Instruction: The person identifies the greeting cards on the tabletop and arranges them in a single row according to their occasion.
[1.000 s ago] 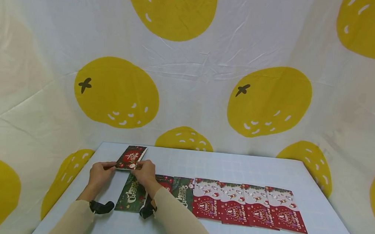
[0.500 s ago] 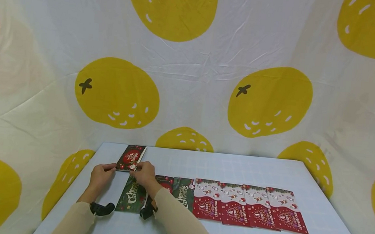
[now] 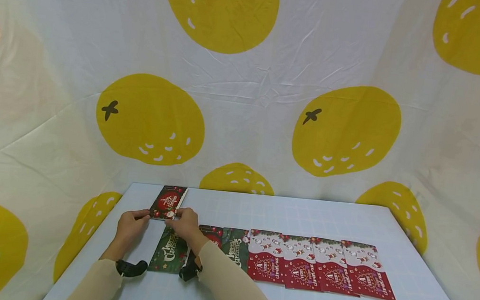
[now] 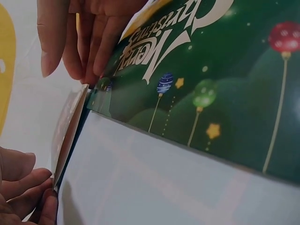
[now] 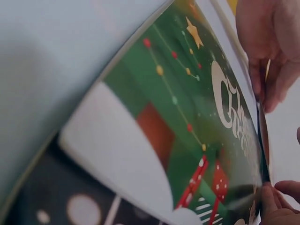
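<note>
Two-handed grip (image 3: 129,228) (image 3: 185,224) on dark card (image 3: 168,202) beyond green "Merry Christmas" card (image 3: 168,253)

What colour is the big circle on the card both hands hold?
The circle is red, clearest in the head view.

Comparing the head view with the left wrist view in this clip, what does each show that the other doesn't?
Only the head view shows the four red-and-white cards, the cream sleeves, the black wrist devices and the printed red front of the held card.

Only the left wrist view clearly shows the blue striped ornament on the green card, and the held card nearly edge-on.

Both show the left hand and right hand pinching the held card, with the green card close by.
</note>
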A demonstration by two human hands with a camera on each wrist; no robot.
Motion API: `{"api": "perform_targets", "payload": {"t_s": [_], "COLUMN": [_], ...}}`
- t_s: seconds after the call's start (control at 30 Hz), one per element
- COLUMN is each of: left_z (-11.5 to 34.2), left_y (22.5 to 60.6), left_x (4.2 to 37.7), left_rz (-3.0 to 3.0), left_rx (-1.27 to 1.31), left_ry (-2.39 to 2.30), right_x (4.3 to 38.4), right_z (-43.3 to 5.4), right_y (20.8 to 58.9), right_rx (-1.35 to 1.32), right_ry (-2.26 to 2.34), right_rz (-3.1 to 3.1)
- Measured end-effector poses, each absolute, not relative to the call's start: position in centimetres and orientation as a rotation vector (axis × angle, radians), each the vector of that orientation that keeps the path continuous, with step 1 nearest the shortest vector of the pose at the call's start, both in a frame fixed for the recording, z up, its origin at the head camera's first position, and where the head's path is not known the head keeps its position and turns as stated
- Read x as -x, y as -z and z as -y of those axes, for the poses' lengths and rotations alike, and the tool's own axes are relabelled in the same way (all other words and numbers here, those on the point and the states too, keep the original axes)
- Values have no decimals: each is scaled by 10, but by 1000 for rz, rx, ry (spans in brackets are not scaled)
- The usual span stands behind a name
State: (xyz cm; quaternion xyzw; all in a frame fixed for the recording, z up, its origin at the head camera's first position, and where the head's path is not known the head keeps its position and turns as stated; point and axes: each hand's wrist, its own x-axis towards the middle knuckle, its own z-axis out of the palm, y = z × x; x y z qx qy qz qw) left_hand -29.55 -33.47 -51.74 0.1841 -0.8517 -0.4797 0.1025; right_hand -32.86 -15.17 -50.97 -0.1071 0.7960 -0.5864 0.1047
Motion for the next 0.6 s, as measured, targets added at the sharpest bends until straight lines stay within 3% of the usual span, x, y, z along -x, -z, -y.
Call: {"api": "perform_targets", "payload": {"t_s": [0.6], "left_z": [334], "left_y": [517], "left_x": [296], "left_rz": [2537], "left_rx": [-556], "left_ry": [1409], "right_x": [325], "right_z": [152], "right_y": [502], "right_rx": [272], "right_ry": [1679], "right_rz": [-2343]}}
